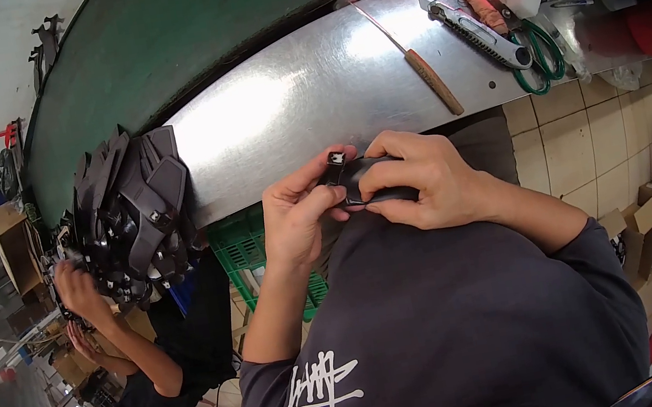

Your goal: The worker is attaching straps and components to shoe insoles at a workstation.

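Close to my body, at the front edge of the metal table, both hands grip one dark, smooth curved piece (355,174). A small black squarish end with a light spot in it sticks up from the piece. My left hand (292,219) pinches it near that end between thumb and fingers. Curled over its other side are the fingers of my right hand (424,180), which hide most of its shape. To the left, a heap of similar dark grey curved pieces (147,203) lies at the table's end.
On the metal table (269,118) lie a wooden-handled awl (432,82), a utility knife (478,31) and green-handled scissors (544,55). A green belt (169,40) runs behind. A green crate (242,256) stands below. At left, a co-worker's hand (80,292) is beside the heap. Cardboard boxes (650,235) stand right.
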A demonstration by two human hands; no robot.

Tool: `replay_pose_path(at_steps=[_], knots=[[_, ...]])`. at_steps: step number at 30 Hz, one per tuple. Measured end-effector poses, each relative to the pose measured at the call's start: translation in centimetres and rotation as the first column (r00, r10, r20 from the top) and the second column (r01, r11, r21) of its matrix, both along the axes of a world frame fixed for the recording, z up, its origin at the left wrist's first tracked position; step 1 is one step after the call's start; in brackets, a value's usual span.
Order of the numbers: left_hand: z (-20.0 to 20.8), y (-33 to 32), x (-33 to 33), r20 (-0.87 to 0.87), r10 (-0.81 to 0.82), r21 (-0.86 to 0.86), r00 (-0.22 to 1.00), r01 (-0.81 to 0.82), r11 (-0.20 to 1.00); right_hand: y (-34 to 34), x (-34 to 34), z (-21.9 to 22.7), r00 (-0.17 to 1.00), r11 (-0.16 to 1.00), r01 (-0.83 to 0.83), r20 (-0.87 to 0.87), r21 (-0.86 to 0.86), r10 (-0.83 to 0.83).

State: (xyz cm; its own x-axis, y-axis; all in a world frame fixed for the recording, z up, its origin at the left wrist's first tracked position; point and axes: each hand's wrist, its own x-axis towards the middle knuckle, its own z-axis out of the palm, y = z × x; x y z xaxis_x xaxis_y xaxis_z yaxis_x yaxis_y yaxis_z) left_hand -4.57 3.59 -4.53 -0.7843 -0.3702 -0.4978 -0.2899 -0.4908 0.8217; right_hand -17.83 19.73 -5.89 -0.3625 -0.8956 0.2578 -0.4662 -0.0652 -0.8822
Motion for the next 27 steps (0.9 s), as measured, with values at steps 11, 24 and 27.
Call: replay_pose_path(at_steps=[11, 24, 27], knots=[[0.1, 0.8, -0.6, -0.086, 0.125, 0.114, 0.988, -0.115, 0.987, -0.3, -0.1, 0.0, 0.994, 0.995, 0.018, -0.102, -0.095, -0.028], [-0.4, 1.9, -1.0, 0.082, 0.163, -0.014, 0.983, -0.162, 0.987, -0.5, 0.1, -0.7, 0.984, 0.987, 0.154, -0.079, -0.049, -0.158], [-1.7, 2.0, -0.4, 0.041, 0.126, -0.111, 0.991, -0.121, 0.987, -0.6, 0.5, -1.1, 0.981, 0.982, 0.171, -0.079, -0.080, -0.177]])
